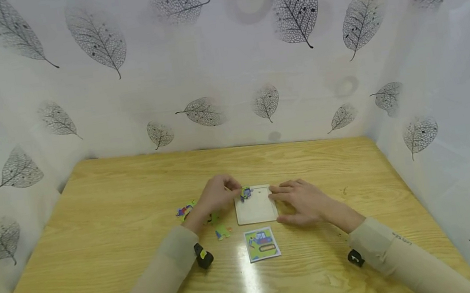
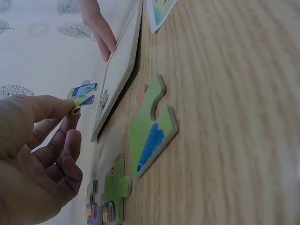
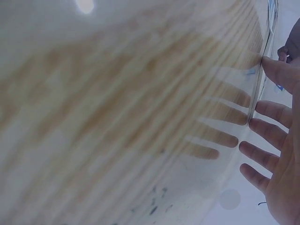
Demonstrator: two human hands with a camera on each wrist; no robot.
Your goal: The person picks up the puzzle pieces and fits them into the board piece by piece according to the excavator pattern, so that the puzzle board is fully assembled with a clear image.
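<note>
My left hand (image 1: 218,194) pinches a small blue, yellow and green jigsaw piece (image 2: 83,95) between thumb and index finger. In the head view that piece is above the upper left of a pale square puzzle tray (image 1: 255,210); the left wrist view shows it raised off the tray. The tray's inside is mostly bare. My right hand (image 1: 304,202) touches the tray's right edge, its fingers extended and spread. Left of the tray lie loose jigsaw pieces, among them a green one with a blue patch (image 2: 152,129) and a plain green one (image 2: 115,190).
A picture card (image 1: 262,243) showing a blue vehicle lies just below the tray. More colourful pieces (image 1: 185,210) lie partly behind the left wrist. The wooden table (image 1: 114,225) meets a white leaf-print curtain (image 1: 223,67) at the back and sides.
</note>
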